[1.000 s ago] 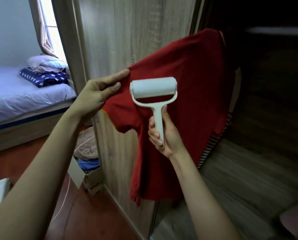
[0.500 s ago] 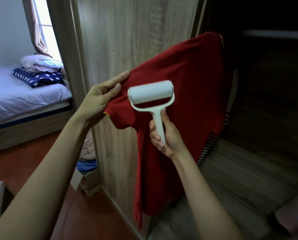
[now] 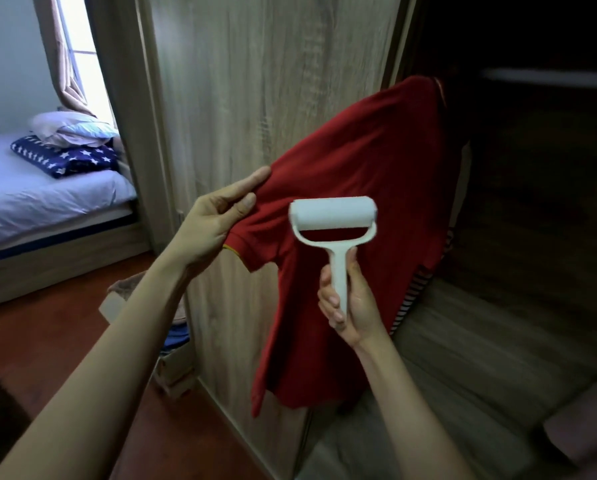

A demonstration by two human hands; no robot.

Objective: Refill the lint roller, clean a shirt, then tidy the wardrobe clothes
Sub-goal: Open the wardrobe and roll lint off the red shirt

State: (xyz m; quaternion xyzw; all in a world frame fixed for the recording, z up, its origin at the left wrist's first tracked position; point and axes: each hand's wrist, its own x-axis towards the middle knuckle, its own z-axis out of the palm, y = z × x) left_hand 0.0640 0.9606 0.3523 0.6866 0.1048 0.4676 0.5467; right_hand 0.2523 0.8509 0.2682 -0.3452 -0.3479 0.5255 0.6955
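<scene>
My left hand (image 3: 214,223) pinched the sleeve of the red shirt (image 3: 366,168) between thumb and fingers, holding it out sideways. The shirt hung at the dark opening beside the wardrobe's wooden panel (image 3: 255,98). My right hand (image 3: 350,303) was wrapped round the handle of the white lint roller (image 3: 333,214), roll uppermost, in front of the shirt near the sleeve. I could not tell whether the roll touched the cloth. To the left was the bed (image 3: 47,202).

One head-worn wide-angle view faces forward and down; wardrobe door (image 3: 255,81) close ahead.
</scene>
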